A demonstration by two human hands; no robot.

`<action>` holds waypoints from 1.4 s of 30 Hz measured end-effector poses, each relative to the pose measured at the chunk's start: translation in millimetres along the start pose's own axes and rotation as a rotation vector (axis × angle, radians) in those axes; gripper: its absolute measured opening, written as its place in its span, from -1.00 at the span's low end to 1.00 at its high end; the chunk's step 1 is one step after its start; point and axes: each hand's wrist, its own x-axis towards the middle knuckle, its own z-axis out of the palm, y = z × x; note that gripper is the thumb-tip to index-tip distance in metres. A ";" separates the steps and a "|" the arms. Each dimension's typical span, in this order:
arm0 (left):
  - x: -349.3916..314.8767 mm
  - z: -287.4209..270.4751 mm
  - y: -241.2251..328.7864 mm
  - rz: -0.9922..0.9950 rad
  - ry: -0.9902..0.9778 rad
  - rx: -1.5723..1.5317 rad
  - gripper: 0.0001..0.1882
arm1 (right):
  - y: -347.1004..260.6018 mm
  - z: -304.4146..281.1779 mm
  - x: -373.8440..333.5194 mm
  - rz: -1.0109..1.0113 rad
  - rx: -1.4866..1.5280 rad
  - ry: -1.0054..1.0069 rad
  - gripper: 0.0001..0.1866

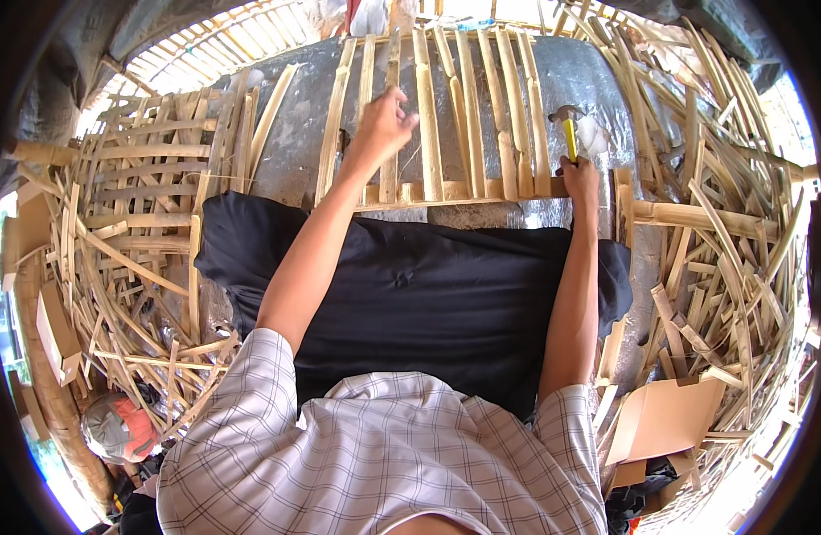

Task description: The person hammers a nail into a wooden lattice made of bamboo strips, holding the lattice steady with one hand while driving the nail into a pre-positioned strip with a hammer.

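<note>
A row of upright bamboo slats (468, 107) is fixed to a bamboo crossbar (446, 192) lying on a grey sheet. My left hand (382, 125) pinches one slat (390, 169) near the middle of the row. My right hand (580, 174) grips a hammer with a yellow handle (569, 138) and a metal head (564, 113), held upright just right of the last slat. A black cloth (410, 285) covers my lap below the crossbar.
Loose bamboo strips lie piled at the right (714, 205) and left (134, 232). A woven bamboo panel (152, 169) rests at the left. A piece of brown cardboard (665, 415) lies at lower right, another (54, 330) at the left edge.
</note>
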 end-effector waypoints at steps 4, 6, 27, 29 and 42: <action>1.1 -4.5 -14.1 0.007 0.118 0.156 -0.63 | -5.4 -2.5 -3.9 0.002 0.039 0.029 -0.57; -3.4 -4.1 -15.0 -0.004 0.055 0.234 -0.54 | -5.9 -2.7 -3.6 -0.011 0.026 0.044 -0.57; -5.0 -9.0 -39.5 -0.021 0.114 0.220 -0.18 | -38.1 12.7 -44.0 -0.139 0.017 0.039 -0.61; -9.3 -9.8 -35.3 -0.032 0.110 0.197 -0.20 | -39.7 9.7 -46.2 -0.120 0.032 0.087 -0.60; -18.8 4.3 -34.4 0.023 0.331 0.194 -0.61 | -35.9 20.4 -46.6 -0.148 0.051 0.098 -0.60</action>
